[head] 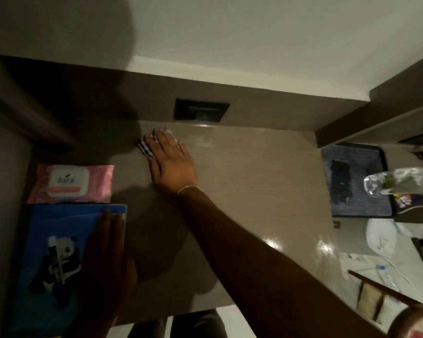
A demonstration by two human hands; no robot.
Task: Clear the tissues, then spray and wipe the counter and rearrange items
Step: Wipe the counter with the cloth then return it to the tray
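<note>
Head view showed the wiping step in hand. The right hand [172, 162] lay flat, fingers spread, pressing a checked cloth [145, 145] onto the counter [254, 186] near its back edge, just below a dark wall socket [202, 111]. The left hand [108, 254] rested open and flat on a blue panda-print folder [51, 252] at the counter's left side, gripping nothing. Behind the folder and just beside it lay a pink pack of wet wipes [71, 184]. No loose tissues showed on the counter, so that step seemed done. A clear bottle [396, 184] stood off to the right; in the dim light it may have been the sprayer, though I could not tell. The glossy patches at the front right suggested wet surface. The next move likely called for sweeping the cloth across the unwiped area, then shifting the folder and wipes to reach beneath.
</note>
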